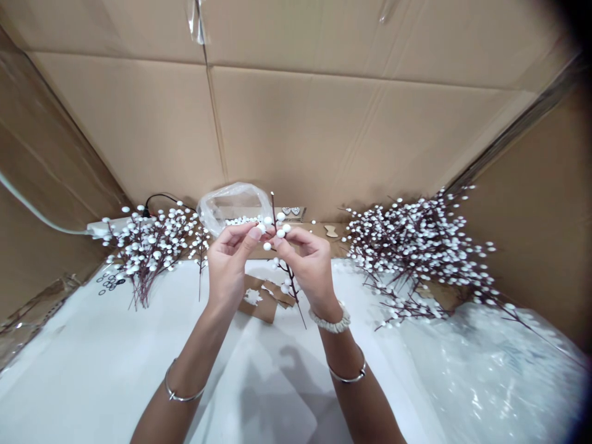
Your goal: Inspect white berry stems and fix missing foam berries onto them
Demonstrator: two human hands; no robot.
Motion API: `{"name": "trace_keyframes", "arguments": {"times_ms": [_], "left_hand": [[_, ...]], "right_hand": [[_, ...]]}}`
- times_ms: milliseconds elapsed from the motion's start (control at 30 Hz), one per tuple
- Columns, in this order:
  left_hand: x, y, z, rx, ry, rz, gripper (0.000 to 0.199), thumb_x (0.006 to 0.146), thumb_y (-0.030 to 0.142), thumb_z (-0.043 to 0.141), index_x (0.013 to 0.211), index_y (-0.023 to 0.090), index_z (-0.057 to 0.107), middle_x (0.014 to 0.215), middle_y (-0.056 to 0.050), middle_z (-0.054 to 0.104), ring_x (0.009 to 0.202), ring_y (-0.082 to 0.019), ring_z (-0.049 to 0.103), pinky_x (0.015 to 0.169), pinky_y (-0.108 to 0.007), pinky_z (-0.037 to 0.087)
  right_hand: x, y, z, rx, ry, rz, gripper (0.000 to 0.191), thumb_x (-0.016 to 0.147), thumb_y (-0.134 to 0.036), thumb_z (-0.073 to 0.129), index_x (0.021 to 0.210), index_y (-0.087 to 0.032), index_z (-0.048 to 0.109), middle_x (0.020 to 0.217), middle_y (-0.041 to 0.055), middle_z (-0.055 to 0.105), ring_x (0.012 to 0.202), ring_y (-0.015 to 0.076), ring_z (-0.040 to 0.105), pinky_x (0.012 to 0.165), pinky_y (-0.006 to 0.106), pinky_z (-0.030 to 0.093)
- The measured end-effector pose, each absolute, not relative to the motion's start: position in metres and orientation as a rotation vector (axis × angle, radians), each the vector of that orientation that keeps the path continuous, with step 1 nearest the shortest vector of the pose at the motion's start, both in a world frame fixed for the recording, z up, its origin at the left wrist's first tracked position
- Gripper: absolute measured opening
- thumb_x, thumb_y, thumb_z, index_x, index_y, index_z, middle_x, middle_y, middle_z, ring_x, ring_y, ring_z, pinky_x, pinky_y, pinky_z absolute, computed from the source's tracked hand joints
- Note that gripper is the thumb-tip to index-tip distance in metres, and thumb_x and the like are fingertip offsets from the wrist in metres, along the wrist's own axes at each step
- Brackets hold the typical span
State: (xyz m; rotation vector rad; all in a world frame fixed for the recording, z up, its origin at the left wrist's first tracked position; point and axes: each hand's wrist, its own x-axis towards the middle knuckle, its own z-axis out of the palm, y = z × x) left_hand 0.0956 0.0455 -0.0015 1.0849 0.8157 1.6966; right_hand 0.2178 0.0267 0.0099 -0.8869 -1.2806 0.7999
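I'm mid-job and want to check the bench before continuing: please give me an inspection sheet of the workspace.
Surface: white work surface, shadowed near the person.
Job's things: berried stem in hand; left bunch and larger right pile of similar stems; plastic bag with loose white berries beyond the hands.
Clutter: torn cardboard below the hands; small dark rings at left; clear plastic sheeting at right.
Hands: right hand pinches the stem; left hand has fingertips at its upper berries, exact grip unclear.
Cables: white cable at left; dark cord behind the left bunch.
Surroundings: cardboard walls at back and sides.
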Motion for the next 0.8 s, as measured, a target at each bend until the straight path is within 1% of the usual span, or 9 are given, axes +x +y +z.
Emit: {"name": "trace_keyframes", "arguments": {"times_ms": [167,500,800], "left_hand": [[0.0967,0.0453,-0.001,1.099,0.797,1.709,0.024,0.074,0.034,0.079,0.089,0.017,0.071,0.088,-0.004,0.075,0.084,-0.015,0.071,0.085,-0.03,0.054],[0.0962,0.0436,0.0024,1.117,0.751,1.699,0.016,0.075,0.028,0.079,0.086,0.019,0.073,0.086,-0.002,0.075,0.082,-0.012,0.071,0.082,-0.023,0.054],[0.0958,0.042,0.0056,1.158,0.788,1.685,0.019,0.073,0.031,0.08,0.085,0.017,0.072,0.086,-0.004,0.075,0.082,-0.014,0.071,0.082,-0.026,0.055]], "right_hand": [[0.2177,0.0277,0.0075,-0.881,-1.27,0.818,0.01,0.081,-0.029,0.068,0.076,-0.02,0.071,0.087,0.0036,0.073,0.086,0.0164,0.067,0.083,0.033,0.054],[0.2186,0.0278,0.0092,-0.898,-1.285,0.802,0.01,0.08,-0.027,0.067,0.076,-0.019,0.07,0.091,0.0057,0.073,0.09,0.0182,0.066,0.084,0.035,0.053],[0.2199,0.0277,0.0097,-0.891,-1.327,0.766,0.011,0.082,-0.028,0.066,0.076,-0.02,0.071,0.087,0.004,0.071,0.088,0.0169,0.064,0.084,0.034,0.051]]}}
